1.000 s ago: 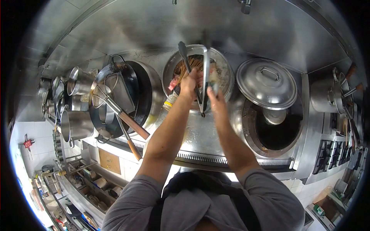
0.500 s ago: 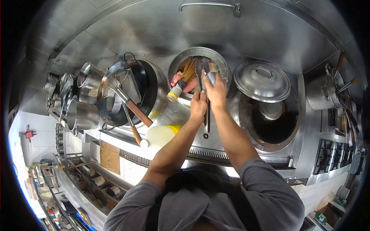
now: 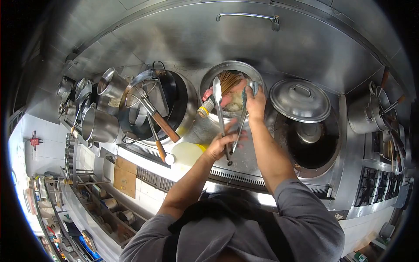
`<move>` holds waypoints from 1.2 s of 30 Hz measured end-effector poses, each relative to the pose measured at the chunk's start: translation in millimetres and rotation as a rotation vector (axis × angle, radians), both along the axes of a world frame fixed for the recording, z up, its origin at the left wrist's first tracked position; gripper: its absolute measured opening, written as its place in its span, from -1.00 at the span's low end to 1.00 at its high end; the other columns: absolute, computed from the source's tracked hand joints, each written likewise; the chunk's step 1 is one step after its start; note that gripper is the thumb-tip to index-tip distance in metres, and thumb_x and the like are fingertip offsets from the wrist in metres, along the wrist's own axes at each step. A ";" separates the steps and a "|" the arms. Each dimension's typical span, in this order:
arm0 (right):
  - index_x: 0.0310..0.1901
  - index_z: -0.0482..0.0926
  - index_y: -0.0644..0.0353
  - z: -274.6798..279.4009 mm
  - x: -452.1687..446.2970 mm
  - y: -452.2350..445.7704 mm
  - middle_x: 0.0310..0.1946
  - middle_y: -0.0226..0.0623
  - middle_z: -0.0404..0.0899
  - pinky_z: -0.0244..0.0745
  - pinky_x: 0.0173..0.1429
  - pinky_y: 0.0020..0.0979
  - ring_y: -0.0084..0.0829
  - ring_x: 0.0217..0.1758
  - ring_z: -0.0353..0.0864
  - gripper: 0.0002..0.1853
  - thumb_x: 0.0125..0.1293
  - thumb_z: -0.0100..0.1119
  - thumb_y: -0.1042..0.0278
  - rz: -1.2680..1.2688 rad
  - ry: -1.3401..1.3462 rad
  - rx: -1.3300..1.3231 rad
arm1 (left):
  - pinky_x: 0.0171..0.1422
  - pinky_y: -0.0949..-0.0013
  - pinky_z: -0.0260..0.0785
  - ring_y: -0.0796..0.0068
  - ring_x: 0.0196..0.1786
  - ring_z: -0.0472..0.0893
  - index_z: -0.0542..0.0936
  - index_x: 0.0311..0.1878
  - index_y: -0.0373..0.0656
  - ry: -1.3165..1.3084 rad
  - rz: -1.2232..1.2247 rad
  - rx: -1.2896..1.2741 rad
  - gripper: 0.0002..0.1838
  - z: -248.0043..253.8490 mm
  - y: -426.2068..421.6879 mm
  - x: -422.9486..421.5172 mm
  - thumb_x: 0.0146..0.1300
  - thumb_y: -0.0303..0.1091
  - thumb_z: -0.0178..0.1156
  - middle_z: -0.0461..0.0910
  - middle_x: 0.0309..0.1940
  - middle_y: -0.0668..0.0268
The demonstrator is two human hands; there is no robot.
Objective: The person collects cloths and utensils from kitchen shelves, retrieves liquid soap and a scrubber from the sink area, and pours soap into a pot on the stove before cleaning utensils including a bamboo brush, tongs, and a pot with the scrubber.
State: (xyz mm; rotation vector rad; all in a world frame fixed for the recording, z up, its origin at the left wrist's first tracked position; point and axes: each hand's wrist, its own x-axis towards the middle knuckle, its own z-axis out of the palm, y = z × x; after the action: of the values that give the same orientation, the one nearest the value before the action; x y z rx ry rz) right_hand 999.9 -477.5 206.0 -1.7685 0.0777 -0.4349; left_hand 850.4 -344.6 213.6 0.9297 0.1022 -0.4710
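Observation:
My left hand (image 3: pixel 221 146) is around the lower part of the metal tongs (image 3: pixel 221 109), some fingers stretched across them. The tongs' two arms are spread apart, their tips over a round metal basin (image 3: pixel 205 72). My right hand (image 3: pixel 256 105) is closed on a crumpled grey-blue cloth (image 3: pixel 252 87), pressed around the tip of the right tong arm, which it hides. Inside the basin lie a bamboo wok brush (image 3: pixel 229 81) with a wrapped handle, pink cloth-like pieces (image 3: pixel 226 101) and cloudy liquid.
Left of the basin, a wok (image 3: pixel 131 115) holds wooden-handled strainers (image 3: pixel 161 124). A plastic jug (image 3: pixel 187 155) stands at the front. On the right, a metal lid (image 3: pixel 301 102) leans over a dark burner opening (image 3: pixel 312 148). A tap (image 3: pixel 248 16) juts from the back wall.
The tongs have gone from closed together to spread wide. My left hand has slid down toward their lower end, while my right hand has moved right with the cloth. The view has shifted slightly.

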 end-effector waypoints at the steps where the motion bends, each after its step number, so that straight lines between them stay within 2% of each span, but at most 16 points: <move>1: -0.02 0.52 0.33 -0.9 -1.5 0.4 -0.22 0.12 0.62 0.43 0.03 -0.13 0.10 -0.10 0.59 -0.59 0.25 0.21 0.16 0.014 0.012 -0.045 | 0.01 0.18 0.45 0.22 -0.05 0.59 -0.02 0.50 -0.05 0.002 0.003 -0.001 -0.13 -2.5 -0.5 -2.9 0.19 -0.30 0.23 0.51 0.01 0.04; 3: 0.00 0.51 0.31 -2.8 -4.7 -4.0 -0.15 0.12 0.60 0.43 0.05 -0.12 0.09 -0.07 0.58 -0.58 0.26 0.20 0.13 -0.022 0.114 -0.203 | -0.28 0.30 0.44 0.31 -0.31 0.59 -0.07 0.52 0.00 0.136 -0.085 -0.034 -0.12 -8.7 -1.3 -6.8 0.22 -0.30 0.20 0.56 -0.19 0.11; 4: 0.02 0.51 0.29 0.5 -10.0 -7.5 -0.09 0.13 0.58 0.42 0.08 -0.10 0.09 -0.03 0.57 -0.57 0.27 0.20 0.11 -0.058 0.217 -0.361 | -0.50 0.42 0.30 0.46 -0.50 0.50 0.25 0.36 -0.14 0.206 0.077 0.119 -0.37 3.8 -10.1 -9.0 0.23 -0.30 0.20 0.52 -0.43 0.24; 5: 0.02 0.51 0.29 4.3 -15.3 -12.1 -0.09 0.13 0.58 0.42 0.08 -0.10 0.09 -0.03 0.57 -0.57 0.27 0.20 0.11 -0.059 0.221 -0.361 | -0.50 0.42 0.30 0.46 -0.50 0.50 0.25 0.36 -0.14 0.209 0.075 0.119 -0.37 -2.4 -7.0 -7.3 0.23 -0.30 0.20 0.52 -0.43 0.24; 8: 0.10 0.51 0.19 -2.8 -35.3 -23.8 0.10 0.01 0.46 0.39 0.19 -0.14 0.00 0.14 0.48 -0.60 0.30 0.15 0.19 0.071 -0.090 -0.491 | -0.63 0.46 0.20 0.55 -0.67 0.41 0.44 -0.27 -0.15 0.159 0.029 0.500 -0.79 -7.7 -3.9 -5.6 0.20 -0.31 0.27 0.42 -0.65 0.38; 11: 0.04 0.55 0.19 -33.3 -39.3 -36.9 0.03 -0.01 0.54 0.44 0.13 -0.14 -0.02 0.08 0.53 -0.63 0.20 0.22 0.29 0.292 -0.237 -0.509 | -0.64 0.47 0.18 0.58 -0.63 0.41 0.46 -0.32 -0.20 0.201 -0.032 0.599 -0.78 2.1 -3.3 -4.5 0.19 -0.28 0.26 0.40 -0.61 0.37; 13: 0.04 0.55 0.24 -48.2 -27.7 -43.2 -0.03 -0.05 0.58 0.44 0.13 -0.23 -0.08 0.05 0.58 -0.62 0.24 0.23 0.25 0.017 0.121 -0.160 | -0.56 0.34 0.33 0.39 -0.59 0.52 0.46 -0.30 -0.25 0.140 -0.011 0.839 -0.72 -21.5 -3.3 -2.2 0.14 -0.25 0.29 0.50 -0.60 0.24; 15: 0.09 0.52 0.24 -6.8 -39.6 -34.7 -0.04 -0.07 0.59 0.41 0.15 -0.29 -0.16 0.03 0.58 -0.53 0.23 0.28 0.16 0.076 0.275 0.397 | -0.39 0.13 0.47 0.04 -0.46 0.64 0.46 -0.17 -0.31 -0.284 0.089 1.364 -0.61 -37.2 -5.4 0.7 0.07 -0.22 0.32 0.59 -0.52 0.01; 17: 0.15 0.47 0.26 11.1 -47.6 -13.9 -0.05 -0.09 0.59 0.39 0.15 -0.32 -0.22 0.01 0.57 -0.44 0.21 0.32 0.08 -0.088 0.134 0.272 | -0.16 0.00 0.49 -0.17 -0.26 0.64 0.46 -0.01 -0.29 -0.260 0.061 1.417 -0.49 -40.6 -16.7 2.0 0.05 -0.18 0.33 0.62 -0.40 -0.14; 19: 0.10 0.47 0.31 -29.0 -23.4 -9.2 -0.08 0.10 0.60 0.42 0.13 -0.16 0.04 0.03 0.57 -0.48 0.26 0.23 0.07 -0.181 0.054 -0.075 | -0.10 -0.01 0.48 -0.18 -0.20 0.63 0.46 0.08 -0.27 -0.271 0.019 1.516 -0.45 -32.0 -27.9 -3.7 0.10 -0.13 0.32 0.62 -0.36 -0.13; 26: -0.09 0.52 0.29 8.7 23.0 -24.4 -0.26 0.16 0.61 0.45 0.01 -0.02 0.14 -0.07 0.58 -0.39 0.32 -0.03 -0.24 0.025 0.145 -0.502 | -0.02 0.03 0.46 -0.15 -0.11 0.64 0.48 0.05 -0.30 -0.144 0.298 1.392 -0.45 -16.2 7.4 13.5 0.19 -0.02 0.28 0.63 -0.29 -0.15; 27: -0.08 0.53 0.27 3.5 35.1 -22.2 -0.26 0.14 0.62 0.46 0.00 -0.02 0.13 -0.08 0.58 -0.37 0.32 -0.05 -0.27 0.001 0.052 -0.499 | -0.13 0.10 0.50 0.04 -0.24 0.69 0.49 -0.02 -0.29 -0.167 0.381 1.511 -0.50 -33.5 24.2 25.3 0.20 -0.02 0.27 0.63 -0.37 -0.07; 28: 0.09 0.49 0.22 18.1 39.7 -21.8 0.08 0.12 0.51 0.39 0.17 -0.03 0.09 0.11 0.50 -0.37 0.31 -0.03 -0.24 0.144 0.229 -0.530 | -0.24 0.17 0.49 0.19 -0.35 0.66 0.49 -0.07 -0.28 -0.074 0.395 1.393 -0.53 -27.5 34.7 36.3 0.22 -0.03 0.26 0.60 -0.45 0.05; 30: 0.12 0.49 0.16 -5.2 54.8 -10.0 0.15 0.08 0.45 0.39 0.19 -0.04 0.05 0.16 0.48 -0.41 0.31 -0.02 -0.19 0.229 0.208 -0.684 | -0.35 0.24 0.48 0.33 -0.46 0.63 0.49 -0.12 -0.26 0.019 0.411 1.283 -0.56 -3.0 44.1 56.4 0.23 -0.03 0.25 0.57 -0.52 0.16; 32: 0.15 0.49 0.09 -29.8 62.9 -0.9 0.22 0.04 0.40 0.38 0.22 -0.04 0.01 0.22 0.45 -0.46 0.32 -0.01 -0.15 0.317 0.182 -0.838 | -0.51 0.39 0.35 0.54 -0.59 0.48 0.47 -0.18 -0.20 0.199 0.382 0.792 -0.62 23.1 47.3 72.8 0.26 -0.04 0.22 0.43 -0.59 0.36; 36: 0.22 0.46 -0.01 -118.3 74.3 13.7 0.30 -0.05 0.32 0.35 0.28 -0.08 -0.06 0.25 0.44 -0.47 0.22 0.14 0.03 0.524 0.141 -1.218 | -0.48 0.40 0.33 0.49 -0.59 0.45 0.47 -0.13 -0.13 0.198 0.383 0.323 -0.66 15.0 57.3 102.8 0.30 -0.04 0.17 0.43 -0.54 0.39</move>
State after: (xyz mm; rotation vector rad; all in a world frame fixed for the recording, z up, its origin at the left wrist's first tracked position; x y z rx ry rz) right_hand 1074.2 -463.8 87.7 -2.8784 -0.6725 0.0943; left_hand 953.3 -287.3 228.5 1.1461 0.5390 -0.1900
